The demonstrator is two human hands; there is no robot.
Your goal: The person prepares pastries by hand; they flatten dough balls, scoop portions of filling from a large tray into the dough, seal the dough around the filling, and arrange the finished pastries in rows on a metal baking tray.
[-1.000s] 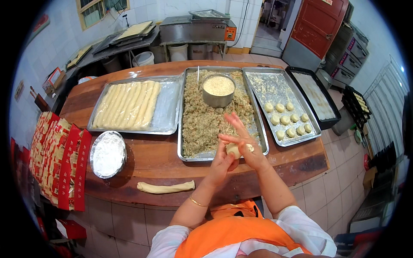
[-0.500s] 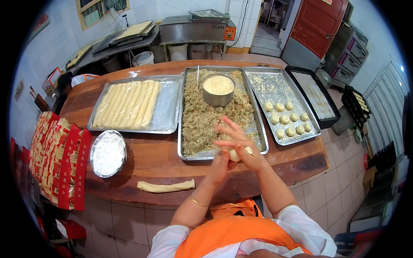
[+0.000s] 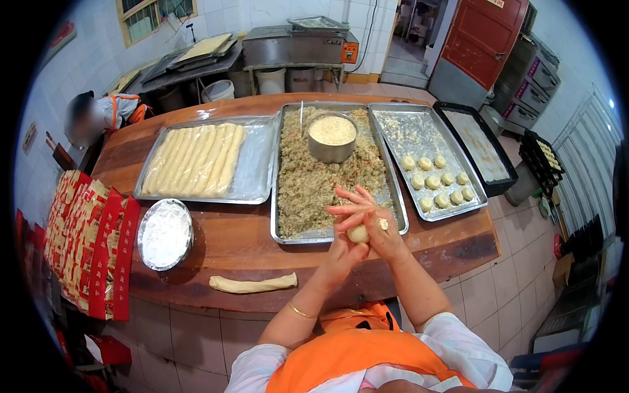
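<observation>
A round, pale ball of dough (image 3: pixel 358 234) is held between my two hands, above the near edge of the filling tray. My left hand (image 3: pixel 342 252) wraps it from below and the left, with the thumb against it. My right hand (image 3: pixel 386 237) closes on its right side, fingers stretched forward over the tray. A small scrap of dough (image 3: pixel 383 224) shows at the right hand. Beneath the hands, a metal tray (image 3: pixel 275 219) holds crumbly brown-green filling (image 3: pixel 314 190). On the wooden table to the left lies one loose dough strip (image 3: pixel 254 283).
A steel pot of pale grains (image 3: pixel 333 131) stands in the filling. On the right, a tray (image 3: pixel 401 118) holds several dough balls; beyond it is a black tray (image 3: pixel 477 147). Leftward are a tray of dough strips (image 3: pixel 193 157), a flour bowl (image 3: pixel 165 234), red packages (image 3: pixel 82 242) and another person (image 3: pixel 105 114).
Both hands have shifted slightly right with the dough ball, and the left hand has closed further around it. The other person has leaned into view at the far left.
</observation>
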